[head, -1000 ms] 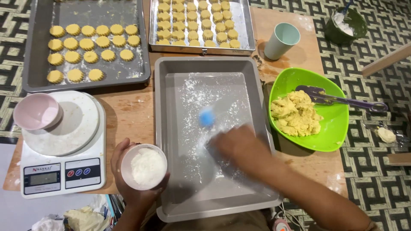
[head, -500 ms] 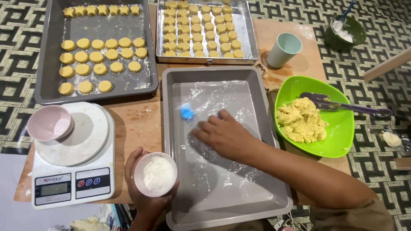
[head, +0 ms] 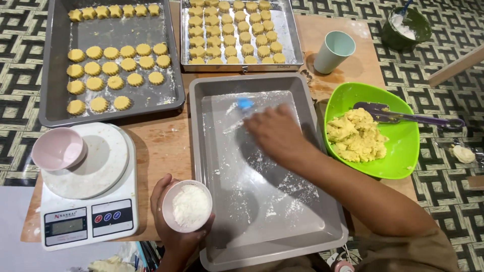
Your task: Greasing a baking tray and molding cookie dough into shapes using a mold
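Right hand [head: 275, 133] with blue brush [head: 245, 104] over floured grey tray [head: 322, 221], left hand [head: 174, 236] around flour cup [head: 187, 206].

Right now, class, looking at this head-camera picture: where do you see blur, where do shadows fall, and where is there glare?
Head view: the right hand and its blue brush are slightly motion-blurred; the forearm's soft shadow falls across the floured grey tray; the left hand with its bowl of flour is sharp; mild sheen on the tray's rim; lighting is even and diffuse.
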